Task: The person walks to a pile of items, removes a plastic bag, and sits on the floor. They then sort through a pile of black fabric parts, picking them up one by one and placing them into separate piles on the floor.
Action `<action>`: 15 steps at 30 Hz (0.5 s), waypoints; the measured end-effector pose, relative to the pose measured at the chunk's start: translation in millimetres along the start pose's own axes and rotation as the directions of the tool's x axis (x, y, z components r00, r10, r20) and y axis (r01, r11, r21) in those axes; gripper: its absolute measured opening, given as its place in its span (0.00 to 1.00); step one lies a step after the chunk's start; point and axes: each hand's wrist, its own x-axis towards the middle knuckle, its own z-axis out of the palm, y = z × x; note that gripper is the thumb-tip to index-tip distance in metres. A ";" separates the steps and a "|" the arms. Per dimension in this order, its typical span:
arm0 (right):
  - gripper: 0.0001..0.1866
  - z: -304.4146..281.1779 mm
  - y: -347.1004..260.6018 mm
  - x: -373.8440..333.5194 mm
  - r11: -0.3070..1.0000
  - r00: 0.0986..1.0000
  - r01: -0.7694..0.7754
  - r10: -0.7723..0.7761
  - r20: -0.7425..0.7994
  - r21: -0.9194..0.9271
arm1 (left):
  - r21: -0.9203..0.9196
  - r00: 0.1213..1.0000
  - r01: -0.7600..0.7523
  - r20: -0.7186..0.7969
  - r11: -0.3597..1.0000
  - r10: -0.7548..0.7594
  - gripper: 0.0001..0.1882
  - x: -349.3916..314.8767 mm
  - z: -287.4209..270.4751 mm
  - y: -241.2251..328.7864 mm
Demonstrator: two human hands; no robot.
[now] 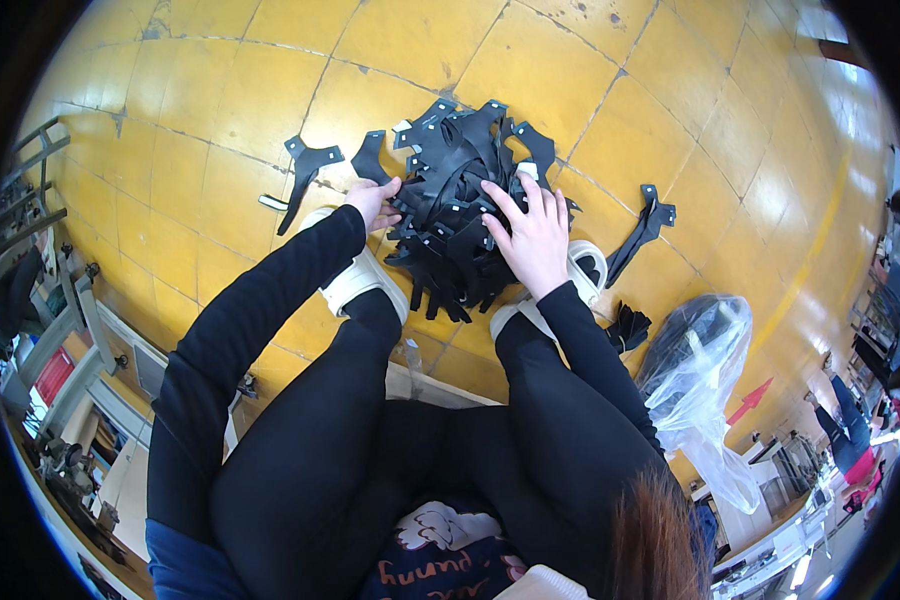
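Yellow floor (420,45) opens beyond the black pile (457,165); pale shoes (364,283) flank its near side.

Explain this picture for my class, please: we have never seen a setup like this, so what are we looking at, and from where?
There is no machine here, just a person working with two bare hands. The single picture comes from a wide fisheye camera on the person's head, looking down; that is why straight edges bend near the rim.

On the yellow tiled floor, between two cream shoes, lies a heap of black pieces. The left hand is at its left edge, thumb and finger close together; whether they grip a piece is unclear. The right hand is spread over its right side. Separate black pieces lie left and right of it, with a clear plastic bag further right.
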 end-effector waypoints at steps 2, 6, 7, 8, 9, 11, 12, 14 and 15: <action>0.25 -6.2 5.4 -0.9 0.999 1.000 -0.006 0.005 0.020 0.054 | 0.091 0.995 -0.024 -0.092 0.996 0.033 0.21 7.0 -4.1 -2.4; 0.34 -3.1 25.7 0.5 0.964 0.995 -0.090 0.101 -0.028 0.250 | 0.484 0.810 -0.220 -0.394 0.847 0.435 0.25 34.1 -28.0 -11.6; 0.35 0.0 31.1 1.1 0.914 0.980 -0.149 0.187 -0.064 0.378 | 0.576 0.730 -0.326 -0.350 0.749 0.587 0.25 35.2 -33.4 -15.7; 0.34 -3.1 39.8 -0.8 0.879 0.960 -0.219 0.271 -0.067 0.424 | 0.650 0.648 -0.427 -0.265 0.629 0.714 0.26 21.1 -16.7 -8.9; 0.34 -6.4 44.8 1.0 0.878 0.960 -0.225 0.275 -0.059 0.423 | 0.558 0.725 -0.539 -0.075 0.632 0.684 0.28 7.0 -5.4 1.2; 0.33 -8.1 43.8 9.2 0.909 0.985 -0.144 0.170 -0.032 0.391 | 0.489 0.755 -0.627 0.188 0.607 0.628 0.31 -20.6 15.6 9.5; 0.32 -9.2 40.5 14.0 0.934 0.998 -0.060 0.068 -0.010 0.353 | 0.528 0.754 -0.634 0.260 0.565 0.604 0.32 -33.1 28.9 9.7; 0.28 -13.0 31.8 19.5 0.978 0.990 0.086 -0.104 0.091 0.188 | 0.673 0.773 -0.590 0.312 0.446 0.553 0.30 -43.7 49.9 9.0; 0.27 -11.3 24.9 19.8 0.979 0.994 0.027 -0.049 0.103 0.203 | 0.695 0.799 -0.554 0.287 0.459 0.529 0.28 -38.2 49.2 11.4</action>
